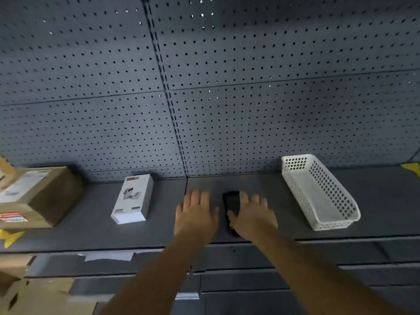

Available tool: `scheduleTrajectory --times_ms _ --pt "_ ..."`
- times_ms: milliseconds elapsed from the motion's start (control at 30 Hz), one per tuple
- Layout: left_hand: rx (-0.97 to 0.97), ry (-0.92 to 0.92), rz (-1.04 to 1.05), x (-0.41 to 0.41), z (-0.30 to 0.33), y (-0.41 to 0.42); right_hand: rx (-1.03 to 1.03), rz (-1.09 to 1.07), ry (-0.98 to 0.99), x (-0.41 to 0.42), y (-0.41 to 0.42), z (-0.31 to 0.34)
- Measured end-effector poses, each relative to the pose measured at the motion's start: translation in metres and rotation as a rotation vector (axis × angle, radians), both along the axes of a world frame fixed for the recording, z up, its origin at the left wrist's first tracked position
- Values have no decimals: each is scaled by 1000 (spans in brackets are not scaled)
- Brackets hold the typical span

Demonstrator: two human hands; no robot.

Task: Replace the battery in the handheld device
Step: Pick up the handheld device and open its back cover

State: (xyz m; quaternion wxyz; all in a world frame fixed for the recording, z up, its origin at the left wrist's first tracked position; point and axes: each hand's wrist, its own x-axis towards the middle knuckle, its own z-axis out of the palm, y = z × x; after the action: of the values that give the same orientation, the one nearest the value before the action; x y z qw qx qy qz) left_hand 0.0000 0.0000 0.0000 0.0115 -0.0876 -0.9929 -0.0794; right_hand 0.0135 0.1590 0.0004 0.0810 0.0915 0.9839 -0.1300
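A black handheld device (231,203) lies flat on the dark grey shelf (159,228), its long side pointing away from me. My right hand (253,213) rests over its right edge with the thumb across its lower part; the fingers are spread and not closed around it. My left hand (196,213) lies palm down on the shelf just left of the device, fingers apart, holding nothing. A small gap separates it from the device. No battery is visible.
A white perforated plastic basket (318,192) stands at the right. A white product box (134,198) lies left of my hands, and a taped cardboard box (38,196) sits at the far left. A grey pegboard wall (204,87) rises behind the shelf.
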Motion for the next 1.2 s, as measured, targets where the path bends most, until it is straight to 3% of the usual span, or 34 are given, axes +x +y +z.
scheduleTrajectory --times_ms 200,400,667,800,1000,1067,1200 --pt "-8 -30 -44 -18 -25 -11 -17 -66 -104 -17 -23 -23" --pt "7 -65 -86 -30 -28 -15 29 -91 -86 -26 -29 -32" --pt "86 -130 -81 -38 -26 -7 -134 -121 -110 -35 -12 -26" --pt "245 -95 -115 -40 -17 4 -490 -146 -100 -35 9 -19" --pt "561 -124 -70 -38 -11 21 -1424 -394 -112 -25 21 -9" --pt "652 -142 -44 -37 -12 24 -1564 -445 -109 -21 22 -8" --pt "806 -275 12 -36 -13 28 -1615 -542 -100 -19 22 -14"
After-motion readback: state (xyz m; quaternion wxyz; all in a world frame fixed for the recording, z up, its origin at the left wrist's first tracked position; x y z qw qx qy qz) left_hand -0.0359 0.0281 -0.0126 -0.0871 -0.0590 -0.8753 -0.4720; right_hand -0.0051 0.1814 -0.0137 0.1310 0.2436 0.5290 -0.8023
